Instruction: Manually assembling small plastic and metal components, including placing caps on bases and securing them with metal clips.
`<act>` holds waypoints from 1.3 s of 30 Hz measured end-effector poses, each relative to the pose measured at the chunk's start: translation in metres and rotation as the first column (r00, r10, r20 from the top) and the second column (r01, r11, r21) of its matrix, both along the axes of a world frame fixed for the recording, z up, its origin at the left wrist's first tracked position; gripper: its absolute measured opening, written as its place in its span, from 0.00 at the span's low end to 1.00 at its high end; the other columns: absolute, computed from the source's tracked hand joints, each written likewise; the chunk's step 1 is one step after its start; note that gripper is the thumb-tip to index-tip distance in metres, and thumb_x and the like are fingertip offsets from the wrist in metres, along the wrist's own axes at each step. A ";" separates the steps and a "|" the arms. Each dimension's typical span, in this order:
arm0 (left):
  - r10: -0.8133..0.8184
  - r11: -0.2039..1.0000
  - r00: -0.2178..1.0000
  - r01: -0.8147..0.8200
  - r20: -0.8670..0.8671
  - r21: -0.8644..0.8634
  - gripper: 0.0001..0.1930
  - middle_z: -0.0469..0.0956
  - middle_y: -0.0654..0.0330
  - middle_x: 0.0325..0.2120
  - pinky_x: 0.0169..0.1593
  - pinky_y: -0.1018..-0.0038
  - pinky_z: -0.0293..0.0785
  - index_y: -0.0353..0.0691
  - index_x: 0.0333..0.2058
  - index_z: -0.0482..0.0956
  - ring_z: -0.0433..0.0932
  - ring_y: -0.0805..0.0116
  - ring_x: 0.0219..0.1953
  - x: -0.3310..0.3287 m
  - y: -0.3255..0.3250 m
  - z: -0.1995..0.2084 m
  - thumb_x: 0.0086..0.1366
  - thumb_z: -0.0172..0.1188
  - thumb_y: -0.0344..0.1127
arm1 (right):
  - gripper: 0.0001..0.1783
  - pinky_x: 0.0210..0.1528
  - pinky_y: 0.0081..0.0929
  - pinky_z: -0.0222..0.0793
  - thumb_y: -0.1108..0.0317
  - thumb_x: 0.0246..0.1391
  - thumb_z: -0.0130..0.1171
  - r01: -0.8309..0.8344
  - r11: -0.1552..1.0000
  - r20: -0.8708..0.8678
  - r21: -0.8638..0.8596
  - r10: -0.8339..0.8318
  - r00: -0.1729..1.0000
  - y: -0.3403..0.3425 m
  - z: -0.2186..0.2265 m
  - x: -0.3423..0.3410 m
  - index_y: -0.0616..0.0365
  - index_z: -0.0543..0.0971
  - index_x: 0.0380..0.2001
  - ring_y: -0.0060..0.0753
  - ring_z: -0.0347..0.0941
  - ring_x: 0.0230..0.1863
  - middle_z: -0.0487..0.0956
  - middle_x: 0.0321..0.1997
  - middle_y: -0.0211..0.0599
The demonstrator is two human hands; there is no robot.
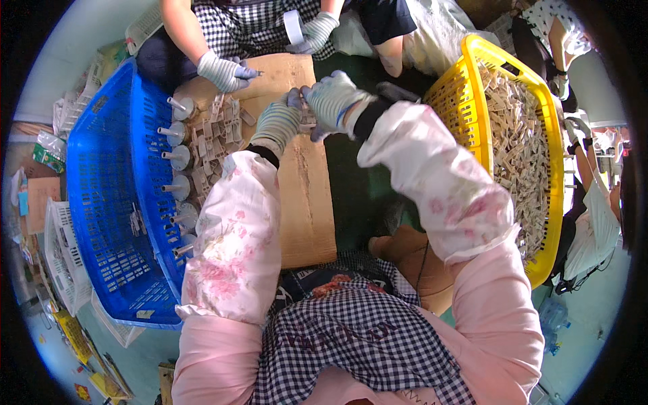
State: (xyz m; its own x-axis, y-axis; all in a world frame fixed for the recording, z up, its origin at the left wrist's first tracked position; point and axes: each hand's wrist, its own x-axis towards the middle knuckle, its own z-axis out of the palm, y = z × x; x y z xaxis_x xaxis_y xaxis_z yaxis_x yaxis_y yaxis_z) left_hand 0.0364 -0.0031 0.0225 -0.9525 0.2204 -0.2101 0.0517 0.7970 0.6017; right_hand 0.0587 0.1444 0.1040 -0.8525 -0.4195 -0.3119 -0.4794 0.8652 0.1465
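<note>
Over the cardboard sheet [304,196], my left hand [278,123] and my right hand [333,102] meet, both in striped gloves with grey fingertips. The fingers of both are closed round a small pale plastic part [307,119], mostly covered by them. A heap of beige plastic pieces [214,138] lies on the cardboard left of my hands. Beside it, white round discs with stems [178,156] stand in a row along the blue basket. Across from me, a co-worker's gloved hand [228,72] pinches a small dark bit, and their other hand [317,32] holds a white roll [293,27].
The blue basket [101,202] at my left has a few small pieces inside. At my right stands a yellow basket [480,108] filled with many beige plastic pieces [516,155]. White crates [64,250] lie at the far left. Other people [560,54] sit at the far right.
</note>
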 end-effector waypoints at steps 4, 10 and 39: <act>-0.270 0.961 0.923 0.240 -0.275 -0.138 0.13 0.78 0.44 0.37 0.42 0.54 0.74 0.38 0.41 0.73 0.78 0.43 0.40 0.011 0.010 -0.003 0.66 0.48 0.42 | 0.28 0.46 0.40 0.70 0.51 0.43 0.68 0.539 0.727 0.226 -0.426 -0.492 0.841 -0.003 -0.011 0.011 0.57 0.74 0.43 0.40 0.78 0.41 0.81 0.37 0.39; -0.079 0.984 0.990 0.097 -0.120 0.151 0.10 0.77 0.45 0.35 0.38 0.54 0.75 0.41 0.43 0.69 0.79 0.44 0.36 0.056 0.010 0.010 0.66 0.48 0.38 | 0.16 0.61 0.49 0.55 0.61 0.53 0.57 0.215 0.977 -0.124 -0.006 -0.214 0.969 -0.012 -0.038 0.037 0.52 0.77 0.44 0.37 0.77 0.46 0.81 0.37 0.35; -0.199 0.966 0.974 0.214 0.113 -0.146 0.21 0.77 0.46 0.45 0.51 0.51 0.69 0.48 0.48 0.71 0.76 0.43 0.46 0.205 -0.023 0.026 0.71 0.34 0.52 | 0.45 0.64 0.45 0.51 0.37 0.36 0.67 0.058 0.975 -0.118 -0.213 -0.085 0.989 -0.016 0.009 0.232 0.56 0.69 0.53 0.43 0.68 0.55 0.73 0.51 0.40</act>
